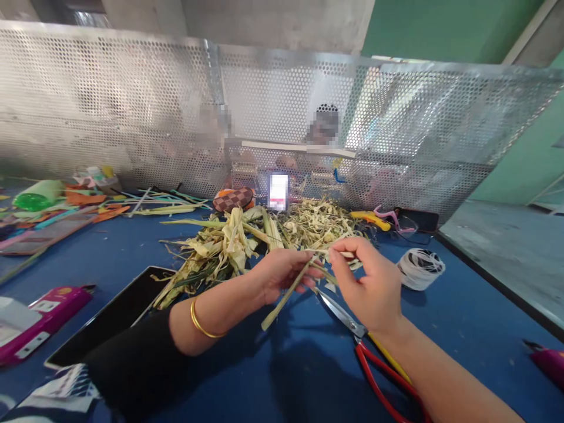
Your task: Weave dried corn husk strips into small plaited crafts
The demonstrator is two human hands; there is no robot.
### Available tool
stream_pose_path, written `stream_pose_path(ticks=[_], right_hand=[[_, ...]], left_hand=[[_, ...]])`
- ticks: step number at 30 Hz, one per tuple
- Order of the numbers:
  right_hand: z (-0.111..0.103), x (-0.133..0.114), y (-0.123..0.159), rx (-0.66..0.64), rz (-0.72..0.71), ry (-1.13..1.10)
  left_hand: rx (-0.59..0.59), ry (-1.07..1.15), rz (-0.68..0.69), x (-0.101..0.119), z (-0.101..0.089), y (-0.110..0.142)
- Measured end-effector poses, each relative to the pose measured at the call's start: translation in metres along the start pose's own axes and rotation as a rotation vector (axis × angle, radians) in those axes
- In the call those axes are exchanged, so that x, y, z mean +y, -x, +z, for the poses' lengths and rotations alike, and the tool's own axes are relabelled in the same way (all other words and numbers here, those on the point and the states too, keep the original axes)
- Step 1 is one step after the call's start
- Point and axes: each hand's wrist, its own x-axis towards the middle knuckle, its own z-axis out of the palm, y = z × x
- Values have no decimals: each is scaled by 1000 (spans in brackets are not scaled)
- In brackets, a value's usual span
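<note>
My left hand (pixel 293 271), a gold bangle on its wrist, is closed on a pale green-brown strip of dried plant leaf (pixel 286 301) whose loose end slants down toward me. Pinched between the thumb and fingers of my right hand (pixel 368 279) is part of the strips, at the upper right of the left hand. Below both hands lie scissors (pixel 348 320), red handles toward me and blades pointing at the strips; the right forearm partly covers them. Just beyond the hands is a heap of dried leaf husks (pixel 229 247) with finer shreds (pixel 319 220) beside it.
A roll of white string (pixel 420 269) stands at the right. Left are a dark tablet-like panel (pixel 114 311) and a magenta tool (pixel 48 317). A lit phone (pixel 278 191), a checkered pouch (pixel 233 200) and a yellow cutter (pixel 371 220) lie along the perforated metal screen (pixel 132 111).
</note>
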Motion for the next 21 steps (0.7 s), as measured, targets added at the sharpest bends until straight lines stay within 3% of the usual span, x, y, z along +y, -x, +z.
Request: stream_pose_path(ticks=[3, 5, 10, 17, 21], right_hand=[[8, -1, 7, -78, -298, 253], [16, 0, 11, -135, -381, 341], [29, 5, 16, -205, -402, 396], [23, 3, 12, -232, -516, 477], [21, 0, 11, -155, -542, 461]], left_hand=[[76, 163, -7, 6, -1, -1], [108, 237, 12, 10, -2, -1], [123, 342, 28, 12, -1, -1], [98, 416, 69, 10, -4, -4], [161, 405, 123, 10, -1, -2]])
